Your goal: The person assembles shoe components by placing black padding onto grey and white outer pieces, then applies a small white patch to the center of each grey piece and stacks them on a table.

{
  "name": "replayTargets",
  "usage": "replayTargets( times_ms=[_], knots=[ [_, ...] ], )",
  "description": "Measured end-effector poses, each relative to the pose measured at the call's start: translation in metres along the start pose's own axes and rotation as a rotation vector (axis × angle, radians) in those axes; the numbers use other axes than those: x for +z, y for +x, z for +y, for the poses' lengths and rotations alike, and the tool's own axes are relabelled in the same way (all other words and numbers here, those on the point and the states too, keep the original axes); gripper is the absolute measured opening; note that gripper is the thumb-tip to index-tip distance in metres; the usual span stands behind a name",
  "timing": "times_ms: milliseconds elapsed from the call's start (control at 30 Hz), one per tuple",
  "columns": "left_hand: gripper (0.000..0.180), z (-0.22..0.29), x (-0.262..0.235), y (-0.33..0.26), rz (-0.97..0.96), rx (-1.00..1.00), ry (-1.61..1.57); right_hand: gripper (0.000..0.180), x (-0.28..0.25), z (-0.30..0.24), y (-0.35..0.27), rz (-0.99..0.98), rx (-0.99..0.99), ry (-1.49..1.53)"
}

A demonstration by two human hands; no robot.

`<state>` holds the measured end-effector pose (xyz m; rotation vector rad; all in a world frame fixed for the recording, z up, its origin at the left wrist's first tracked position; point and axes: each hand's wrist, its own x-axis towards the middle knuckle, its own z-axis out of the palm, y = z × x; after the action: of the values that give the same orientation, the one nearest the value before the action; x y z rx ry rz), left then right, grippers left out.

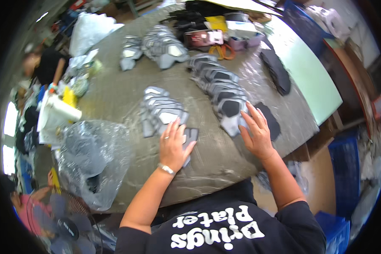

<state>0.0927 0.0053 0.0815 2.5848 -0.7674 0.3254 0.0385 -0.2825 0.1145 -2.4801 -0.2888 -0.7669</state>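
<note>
Neither grip was closed: left hand (173,146) and right hand (255,132) lay flat on overlapped grey cut pieces (165,112) near the bench's (114,93) front edge, where a careless push could have scattered the rows.

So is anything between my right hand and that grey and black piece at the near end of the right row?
Nothing visible: the right hand already rests on the grey and black piece, fingers spread over its near edge.

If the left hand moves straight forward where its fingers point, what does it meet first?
The left hand points up the table into the overlapping row of grey and black cut pieces; its fingertips seem to touch the nearest piece already.
</note>
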Motion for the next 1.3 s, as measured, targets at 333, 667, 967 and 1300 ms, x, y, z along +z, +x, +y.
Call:
replayTargets(
  times_ms=[333,667,967,1300],
  knots=[
    [0.055,0.072,-0.004,0.015,-0.11,0.287,-0.185,0.024,-0.061,0.021,-0.044,-0.164,0.443,-0.232],
    [0.048,0.144,0.083,0.067,-0.183,0.608,-0.226,0.01,-0.061,0.032,-0.054,-0.179,0.2,-0.195],
    [0.049,0.148,0.082,0.073,-0.129,0.601,-0.33,0.017,-0.109,0.103,-0.077,0.711,0.889,0.805],
    [0.026,0.155,0.018,0.03,-0.057,-0.244,-1.426,0.019,-0.037,-0.048,-0.033,0.226,0.059,-0.018]
  ],
)
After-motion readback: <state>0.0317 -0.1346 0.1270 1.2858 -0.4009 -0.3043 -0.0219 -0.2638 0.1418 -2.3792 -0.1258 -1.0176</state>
